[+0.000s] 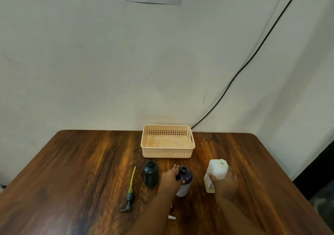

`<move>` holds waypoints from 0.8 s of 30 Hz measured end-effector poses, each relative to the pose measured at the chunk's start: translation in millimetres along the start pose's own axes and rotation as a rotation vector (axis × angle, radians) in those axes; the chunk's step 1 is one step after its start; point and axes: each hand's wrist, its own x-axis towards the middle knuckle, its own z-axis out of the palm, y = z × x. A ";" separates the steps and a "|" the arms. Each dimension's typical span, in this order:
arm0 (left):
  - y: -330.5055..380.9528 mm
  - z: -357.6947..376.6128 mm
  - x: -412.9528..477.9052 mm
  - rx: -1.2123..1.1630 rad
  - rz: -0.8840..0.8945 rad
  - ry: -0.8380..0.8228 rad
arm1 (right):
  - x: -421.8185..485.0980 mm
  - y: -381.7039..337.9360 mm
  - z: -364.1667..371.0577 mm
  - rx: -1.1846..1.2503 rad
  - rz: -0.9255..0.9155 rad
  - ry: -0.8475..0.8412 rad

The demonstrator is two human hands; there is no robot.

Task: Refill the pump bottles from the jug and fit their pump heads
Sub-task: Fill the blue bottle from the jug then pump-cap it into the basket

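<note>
Two dark pump bottles stand upright and open-necked near the table's middle. My left hand [170, 179] grips the right-hand one, a navy bottle [185, 176] with a pale lower label. The dark green bottle [151, 173] stands free to its left. My right hand [225, 182] holds the white jug [216, 170], which stands upright to the right with its mouth uncapped. A grey pump head with a yellow tube [130, 192] lies flat left of the bottles. A small white piece [171, 217] shows beside my left forearm; most of it is hidden.
A beige perforated basket [168, 155] sits behind the bottles against the wall. The wooden table [81, 171] ends at its right edge near the jug. A black cable [253, 53] runs down the wall to the basket's back right corner.
</note>
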 end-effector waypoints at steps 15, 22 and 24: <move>3.4 -5.6 -2.4 0.031 0.011 -0.042 | -28.7 -16.3 11.6 -0.213 -0.328 0.252; -7.1 -17.5 -12.6 -0.065 -0.079 0.013 | -83.2 -28.6 50.6 0.065 -0.500 -0.081; -14.9 -23.0 -18.3 -0.122 -0.154 0.021 | -85.8 -21.1 57.5 -0.018 -0.508 -0.217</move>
